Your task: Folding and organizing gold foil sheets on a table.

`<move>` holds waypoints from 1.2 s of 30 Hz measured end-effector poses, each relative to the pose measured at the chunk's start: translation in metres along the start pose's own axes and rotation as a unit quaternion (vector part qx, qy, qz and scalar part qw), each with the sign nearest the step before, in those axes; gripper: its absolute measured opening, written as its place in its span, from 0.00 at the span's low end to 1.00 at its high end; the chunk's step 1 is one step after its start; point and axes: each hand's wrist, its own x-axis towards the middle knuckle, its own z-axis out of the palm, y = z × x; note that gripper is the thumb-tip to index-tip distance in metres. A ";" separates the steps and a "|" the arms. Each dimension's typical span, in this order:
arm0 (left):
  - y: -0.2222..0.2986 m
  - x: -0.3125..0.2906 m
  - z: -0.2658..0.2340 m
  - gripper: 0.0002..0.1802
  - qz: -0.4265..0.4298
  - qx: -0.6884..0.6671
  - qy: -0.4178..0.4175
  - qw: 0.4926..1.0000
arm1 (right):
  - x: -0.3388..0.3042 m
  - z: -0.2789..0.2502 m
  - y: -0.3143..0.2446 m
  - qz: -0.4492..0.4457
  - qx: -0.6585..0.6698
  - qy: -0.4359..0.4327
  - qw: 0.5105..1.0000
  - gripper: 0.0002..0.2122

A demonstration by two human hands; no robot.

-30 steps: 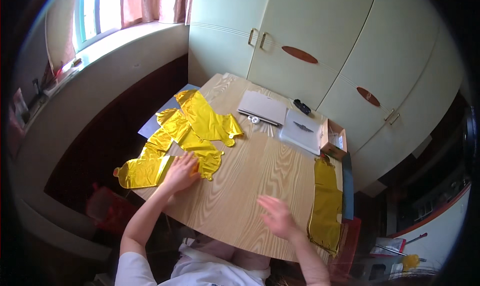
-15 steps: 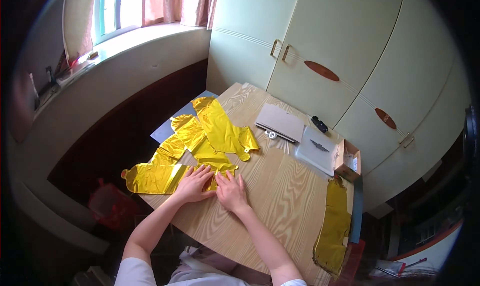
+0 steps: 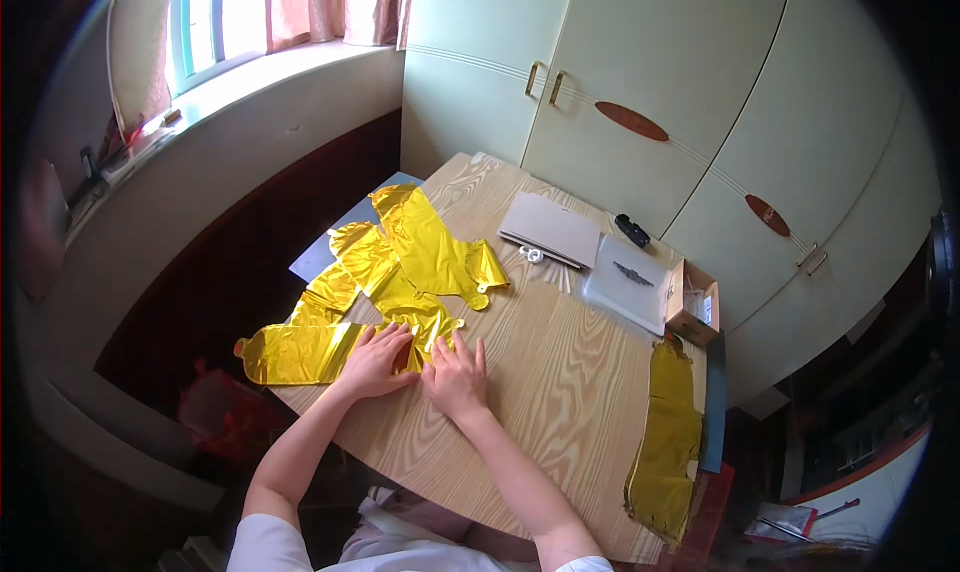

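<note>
Your left hand (image 3: 375, 362) lies palm down on the near strip of yellow foil (image 3: 300, 354), with its fingers stretched out and unclenched. Your right hand (image 3: 457, 377) is just beside it, at the right end of the foil, its fingers also straight and a little spread, the tips on or very near the foil; exact contact there is too small to tell. Foil shows in the gap between your two hands.

The near strip runs left from your hands to the left edge of the wooden table (image 3: 560, 422). Just beyond it, more crumpled foil spreads over the far left of the table, its topmost piece (image 3: 412, 237) reaching farthest from you. A separate long foil piece (image 3: 668, 432) lies along the right edge, well apart from your right hand.

At the far side sit a stack of grey sheets (image 3: 552, 227), small white rings (image 3: 530, 255) near its front edge, a clear packet (image 3: 600, 297), a black object (image 3: 632, 230) and, to the right, an open box (image 3: 693, 322).
</note>
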 end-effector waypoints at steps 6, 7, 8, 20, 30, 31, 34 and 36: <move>-0.004 -0.003 0.003 0.40 0.009 -0.026 0.026 0.999 | 0.003 -0.002 -0.003 0.002 0.066 -0.097 0.993 0.21; -0.009 -0.001 0.008 0.36 0.037 -0.048 0.075 0.995 | 0.003 -0.002 -0.002 0.000 0.066 -0.100 0.993 0.22; -0.010 -0.002 0.007 0.35 0.029 -0.095 0.063 0.993 | 0.002 -0.001 -0.001 -0.001 0.059 -0.106 0.993 0.22; -0.029 -0.002 0.007 0.10 -0.105 -0.313 0.173 0.928 | 0.002 0.018 0.015 0.075 0.173 0.057 0.980 0.33; -0.041 0.003 0.013 0.07 -0.168 -0.264 0.202 0.928 | 0.003 0.009 0.006 -0.013 0.084 0.037 0.996 0.21; -0.044 0.001 0.014 0.07 -0.177 -0.235 0.188 0.937 | 0.003 0.009 0.005 -0.022 0.091 0.057 0.994 0.20; -0.027 0.001 0.008 0.05 -0.136 -0.341 0.213 0.905 | 0.002 0.009 0.010 -0.005 0.130 0.052 0.990 0.19; -0.030 0.000 0.013 0.04 -0.084 -0.397 0.267 0.874 | 0.003 0.011 0.011 -0.004 0.138 0.061 0.988 0.19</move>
